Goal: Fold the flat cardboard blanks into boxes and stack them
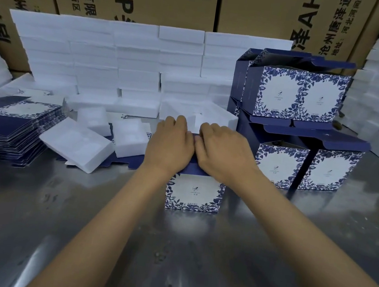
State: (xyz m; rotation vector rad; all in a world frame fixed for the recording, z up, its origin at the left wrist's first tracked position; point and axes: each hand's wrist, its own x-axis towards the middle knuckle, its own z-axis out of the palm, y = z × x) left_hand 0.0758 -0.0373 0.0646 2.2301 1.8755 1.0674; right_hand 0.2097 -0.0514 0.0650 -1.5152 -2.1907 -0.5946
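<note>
Blue-patterned box (193, 196) on steel table (121, 243), contents hidden, left hand (171, 144) and right hand (225, 152) seemingly flat on its top

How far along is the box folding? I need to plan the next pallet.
Done: four folded blue floral cardboard boxes stacked at right. In hand: the left hand and right hand press down the dark blue top of a fifth box. Left: a tall pile of flat blue cardboard blanks.
</note>
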